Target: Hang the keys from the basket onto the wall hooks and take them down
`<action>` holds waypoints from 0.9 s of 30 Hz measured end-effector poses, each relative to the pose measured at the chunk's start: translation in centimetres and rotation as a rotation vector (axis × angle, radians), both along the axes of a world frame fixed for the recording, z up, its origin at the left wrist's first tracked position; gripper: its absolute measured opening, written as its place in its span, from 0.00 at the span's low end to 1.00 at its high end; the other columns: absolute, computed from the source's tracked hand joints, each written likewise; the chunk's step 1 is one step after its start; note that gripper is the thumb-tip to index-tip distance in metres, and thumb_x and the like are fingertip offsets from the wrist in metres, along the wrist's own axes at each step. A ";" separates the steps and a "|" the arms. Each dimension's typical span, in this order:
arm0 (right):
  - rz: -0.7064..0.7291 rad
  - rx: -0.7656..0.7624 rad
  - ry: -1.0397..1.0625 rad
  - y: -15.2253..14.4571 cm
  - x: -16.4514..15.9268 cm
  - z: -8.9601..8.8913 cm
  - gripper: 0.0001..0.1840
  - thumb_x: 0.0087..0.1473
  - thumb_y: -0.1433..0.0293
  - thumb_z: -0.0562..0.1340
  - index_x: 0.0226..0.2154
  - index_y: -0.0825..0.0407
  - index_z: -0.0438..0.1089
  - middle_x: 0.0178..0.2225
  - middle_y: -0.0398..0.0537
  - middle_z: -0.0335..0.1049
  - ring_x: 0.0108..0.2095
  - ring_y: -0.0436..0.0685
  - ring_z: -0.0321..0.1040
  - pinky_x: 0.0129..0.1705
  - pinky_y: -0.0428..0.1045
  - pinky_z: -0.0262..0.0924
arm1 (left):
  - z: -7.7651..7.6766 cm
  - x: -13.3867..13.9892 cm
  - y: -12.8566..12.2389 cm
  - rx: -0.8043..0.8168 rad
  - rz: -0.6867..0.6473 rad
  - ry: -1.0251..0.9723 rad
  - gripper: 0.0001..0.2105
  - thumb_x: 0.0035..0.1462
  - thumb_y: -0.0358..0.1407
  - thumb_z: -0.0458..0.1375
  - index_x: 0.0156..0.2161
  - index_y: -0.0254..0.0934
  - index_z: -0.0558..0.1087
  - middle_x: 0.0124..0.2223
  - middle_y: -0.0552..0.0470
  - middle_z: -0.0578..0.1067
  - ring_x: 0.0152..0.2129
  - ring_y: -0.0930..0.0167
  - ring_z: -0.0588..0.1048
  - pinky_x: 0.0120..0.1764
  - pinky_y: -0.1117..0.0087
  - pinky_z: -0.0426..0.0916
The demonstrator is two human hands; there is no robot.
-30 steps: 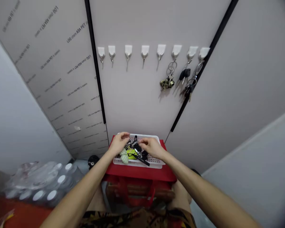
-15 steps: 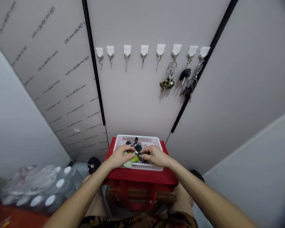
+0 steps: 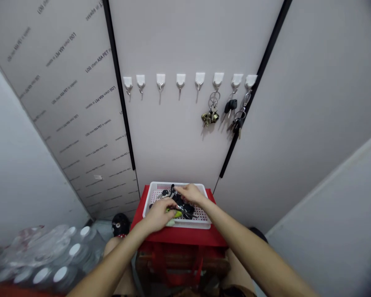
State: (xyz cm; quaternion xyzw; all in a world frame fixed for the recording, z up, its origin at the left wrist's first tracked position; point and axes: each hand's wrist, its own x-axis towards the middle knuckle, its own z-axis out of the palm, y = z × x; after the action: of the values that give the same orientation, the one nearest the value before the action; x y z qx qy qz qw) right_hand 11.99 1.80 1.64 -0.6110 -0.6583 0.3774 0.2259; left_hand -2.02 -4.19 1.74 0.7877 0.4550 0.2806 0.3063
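Note:
A white plastic basket (image 3: 200,225) holds several dark keys and key rings. Inside its front left part, my left hand (image 3: 159,213) is closed on a bunch of keys (image 3: 185,211) with a yellow-green fob (image 3: 177,214). A pale green piece (image 3: 170,222) hangs below that hand at the basket's rim. My right hand (image 3: 190,194) reaches over the basket's back, fingers bent down among dark items. Its fingertips are beside a black strap (image 3: 172,192) with light lettering; what they grip is partly hidden.
The basket stands on a red bag (image 3: 185,236). White hooks (image 3: 181,80) line the panel ahead; those on the right carry a brass-coloured keychain bunch (image 3: 210,117), black keys (image 3: 230,107) and another key bunch (image 3: 237,123). White-capped clear bottles (image 3: 77,251) stand at lower left.
My right hand has moved from beside my left hand toward the back of the basket. My left hand stays on the keys with the yellow-green fob. The whole view has shifted slightly.

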 end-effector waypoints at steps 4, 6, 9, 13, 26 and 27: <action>-0.026 0.154 -0.172 1.1 -2.0 -1.6 0.16 0.32 0.60 0.56 0.08 0.55 0.58 0.09 0.40 0.53 0.14 0.45 0.51 0.15 0.41 0.41 | 0.4 0.0 -0.6 0.015 -0.030 0.005 0.08 0.39 0.28 0.49 0.28 0.35 0.68 0.32 0.52 0.68 0.32 0.72 0.64 0.37 0.73 0.57; -0.048 0.170 -0.054 1.1 -2.6 -1.5 0.12 0.34 0.65 0.56 0.10 0.55 0.59 0.10 0.39 0.54 0.14 0.44 0.51 0.15 0.41 0.42 | 0.2 -0.4 -0.3 -0.019 0.001 -0.065 0.09 0.39 0.28 0.49 0.29 0.35 0.67 0.32 0.51 0.68 0.32 0.73 0.64 0.36 0.73 0.58; -0.022 0.141 0.145 0.7 -2.8 -0.2 0.09 0.38 0.68 0.52 0.16 0.55 0.61 0.11 0.37 0.55 0.13 0.43 0.51 0.15 0.40 0.45 | -0.3 -1.2 0.7 -0.091 0.197 -0.241 0.12 0.41 0.29 0.48 0.35 0.33 0.65 0.32 0.50 0.68 0.29 0.74 0.66 0.33 0.73 0.60; 0.049 0.096 0.432 -0.2 -2.7 3.2 0.08 0.38 0.67 0.53 0.18 0.56 0.59 0.09 0.36 0.54 0.11 0.42 0.51 0.15 0.40 0.48 | -0.4 -1.4 2.1 -0.188 0.204 -0.427 0.14 0.41 0.32 0.50 0.37 0.32 0.63 0.34 0.50 0.68 0.31 0.74 0.65 0.35 0.73 0.59; -0.069 0.474 0.613 1.3 1.3 15.9 0.10 0.33 0.65 0.57 0.20 0.56 0.59 0.12 0.36 0.57 0.11 0.42 0.53 0.14 0.41 0.52 | 10.9 4.0 4.9 -0.124 -0.029 -0.597 0.11 0.45 0.38 0.46 0.25 0.31 0.64 0.19 0.55 0.65 0.16 0.80 0.63 0.20 0.80 0.57; -0.086 0.554 0.588 1.7 1.6 17.2 0.11 0.33 0.66 0.57 0.22 0.56 0.59 0.13 0.36 0.57 0.11 0.42 0.53 0.14 0.41 0.52 | 12.1 4.6 5.4 -0.103 -0.028 -0.612 0.10 0.45 0.37 0.46 0.25 0.31 0.64 0.19 0.55 0.65 0.16 0.80 0.63 0.20 0.80 0.57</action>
State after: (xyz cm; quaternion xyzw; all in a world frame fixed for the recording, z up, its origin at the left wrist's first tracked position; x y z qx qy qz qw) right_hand 13.59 3.48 18.82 -0.4197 -0.6163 0.3345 0.5762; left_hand 2.60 1.20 13.84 0.6561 0.3445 0.4772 0.4724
